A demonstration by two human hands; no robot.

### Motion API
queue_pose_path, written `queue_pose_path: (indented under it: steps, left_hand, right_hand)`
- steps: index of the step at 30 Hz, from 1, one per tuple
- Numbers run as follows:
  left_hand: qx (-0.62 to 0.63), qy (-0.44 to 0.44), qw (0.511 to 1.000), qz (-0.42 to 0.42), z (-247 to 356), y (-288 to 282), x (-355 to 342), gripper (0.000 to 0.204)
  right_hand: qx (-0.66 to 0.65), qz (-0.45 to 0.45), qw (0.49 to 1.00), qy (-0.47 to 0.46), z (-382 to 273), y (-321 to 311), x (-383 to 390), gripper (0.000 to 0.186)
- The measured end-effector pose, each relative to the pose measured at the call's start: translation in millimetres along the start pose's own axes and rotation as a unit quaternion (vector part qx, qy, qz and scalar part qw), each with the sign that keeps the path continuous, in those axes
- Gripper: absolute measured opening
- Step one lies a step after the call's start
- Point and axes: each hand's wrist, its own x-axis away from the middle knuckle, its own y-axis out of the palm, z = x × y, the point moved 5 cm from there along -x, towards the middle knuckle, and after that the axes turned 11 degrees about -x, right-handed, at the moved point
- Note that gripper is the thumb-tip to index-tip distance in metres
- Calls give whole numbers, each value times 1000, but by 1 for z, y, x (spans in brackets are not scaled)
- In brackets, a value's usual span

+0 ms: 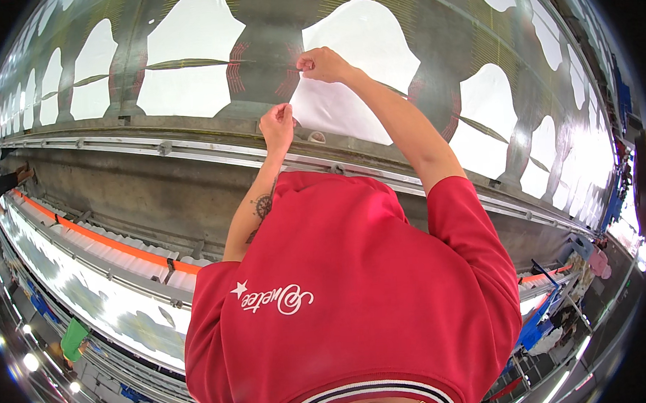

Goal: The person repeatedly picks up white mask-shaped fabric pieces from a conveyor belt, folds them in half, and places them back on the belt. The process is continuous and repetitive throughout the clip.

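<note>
A white cloth piece (363, 45) with curved sides lies on a long dark grey table (267, 78). At its left edge, my right hand (324, 64) is closed in a pinch on the cloth. Lower down, my left hand (278, 126) has its thumb and fingers pressed together at the near left corner of the same piece. The fingers hide the gripped bits of edge. Left of my hands, another white piece (183, 53) lies flat, with a narrow dark slit across it. Red and yellow marking lines show on the table around the pieces.
More white pieces (489, 115) lie along the table both ways. A metal rail (205, 152) follows its near edge, with a small round object (316, 137) close by. Behind me run an orange strip (123, 242) and another long table. A person (5, 188) is at the far left.
</note>
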Motion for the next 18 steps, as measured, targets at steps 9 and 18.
queue_pose_path:
  steps: [9, 18]
  left_hand:
    - [-232, 108, 963, 90, 12, -11, 2, 26]
    - [-255, 68, 960, 89, 12, -9, 0, 26]
  right_hand:
    - [-16, 60, 998, 16, 12, 6, 7, 30]
    - [-39, 102, 994, 7, 12, 9, 13, 31]
